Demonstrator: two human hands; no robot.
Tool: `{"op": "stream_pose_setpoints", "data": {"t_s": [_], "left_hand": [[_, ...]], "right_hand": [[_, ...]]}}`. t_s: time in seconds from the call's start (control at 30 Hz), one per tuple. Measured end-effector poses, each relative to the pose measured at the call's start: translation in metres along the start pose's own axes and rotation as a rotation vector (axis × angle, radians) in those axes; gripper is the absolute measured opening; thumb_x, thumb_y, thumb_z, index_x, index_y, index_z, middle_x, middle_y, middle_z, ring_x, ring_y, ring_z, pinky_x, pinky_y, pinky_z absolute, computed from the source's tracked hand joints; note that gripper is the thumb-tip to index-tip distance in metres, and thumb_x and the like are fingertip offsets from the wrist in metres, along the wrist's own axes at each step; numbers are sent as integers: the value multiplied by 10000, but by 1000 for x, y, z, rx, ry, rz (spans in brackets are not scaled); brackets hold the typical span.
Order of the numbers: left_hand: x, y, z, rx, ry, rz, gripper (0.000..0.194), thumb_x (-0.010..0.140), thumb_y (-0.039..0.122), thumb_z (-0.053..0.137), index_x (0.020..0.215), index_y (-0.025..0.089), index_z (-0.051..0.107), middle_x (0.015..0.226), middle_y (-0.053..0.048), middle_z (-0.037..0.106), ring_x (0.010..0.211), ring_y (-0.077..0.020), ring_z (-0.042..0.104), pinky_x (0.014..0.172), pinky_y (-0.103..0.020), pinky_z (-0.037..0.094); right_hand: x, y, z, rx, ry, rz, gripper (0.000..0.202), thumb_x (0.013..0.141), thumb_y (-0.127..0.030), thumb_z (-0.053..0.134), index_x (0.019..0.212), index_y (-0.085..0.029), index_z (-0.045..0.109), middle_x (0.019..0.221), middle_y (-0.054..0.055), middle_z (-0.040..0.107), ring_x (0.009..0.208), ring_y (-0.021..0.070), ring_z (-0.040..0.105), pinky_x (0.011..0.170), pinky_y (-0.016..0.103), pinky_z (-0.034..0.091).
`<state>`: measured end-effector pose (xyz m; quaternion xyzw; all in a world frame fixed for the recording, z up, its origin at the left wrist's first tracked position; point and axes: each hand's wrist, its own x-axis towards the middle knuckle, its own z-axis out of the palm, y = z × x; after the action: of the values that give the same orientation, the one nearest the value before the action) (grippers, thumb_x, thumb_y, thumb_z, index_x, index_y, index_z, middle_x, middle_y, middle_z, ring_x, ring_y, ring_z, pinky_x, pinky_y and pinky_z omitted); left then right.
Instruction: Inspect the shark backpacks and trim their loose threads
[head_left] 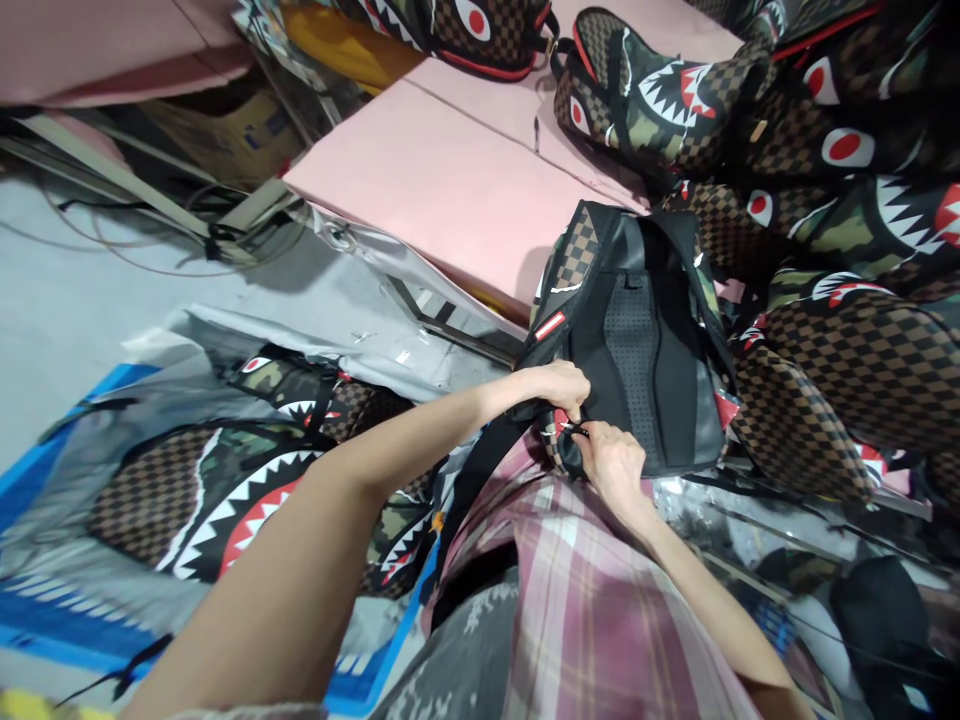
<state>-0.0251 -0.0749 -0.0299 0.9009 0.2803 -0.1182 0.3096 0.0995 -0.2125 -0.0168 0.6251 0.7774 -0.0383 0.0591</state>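
Observation:
A black-backed backpack point(631, 340) with brown checkered and camouflage sides leans at the pink table's edge, its padded back and shoulder straps facing me. My left hand point(564, 388) is closed at its lower left side, fingers gripping the edge near a strap. Just below and to the right, my right hand point(615, 458) pinches a small black strap end point(579, 430) at the bottom corner. Red and white printing shows beside the fingertips. The backpack's front is turned away from view.
The pink table point(450, 170) holds several shark-print backpacks point(660, 95), piled high on the right point(832, 380). On the floor to the left, a blue crate point(45, 630) lined with grey plastic contains more backpacks point(225, 500). Metal table legs point(135, 180) and cables stand at the far left.

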Motion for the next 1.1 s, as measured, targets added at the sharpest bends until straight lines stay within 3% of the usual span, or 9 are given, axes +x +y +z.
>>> {"op": "stream_pose_setpoints", "data": {"t_s": [0.63,1.1], "left_hand": [[-2,1,1,45,4,25,225,648,408,624,639,205,722,574,-37,657,540,-145,542,509,-245,283],[-4,-1,5,77,20,19,230,655,394,616,672,191,722,601,-47,665,528,-130,530,484,-239,247]], "right_hand": [[7,-7,-10,-19,-78,56,176,877,-317,477,823,-186,581,785,56,670,676,177,627,556,265,302],[5,-2,1,-3,22,-57,215,899,-316,438,805,-182,578,735,53,641,697,173,585,611,276,277]]}}
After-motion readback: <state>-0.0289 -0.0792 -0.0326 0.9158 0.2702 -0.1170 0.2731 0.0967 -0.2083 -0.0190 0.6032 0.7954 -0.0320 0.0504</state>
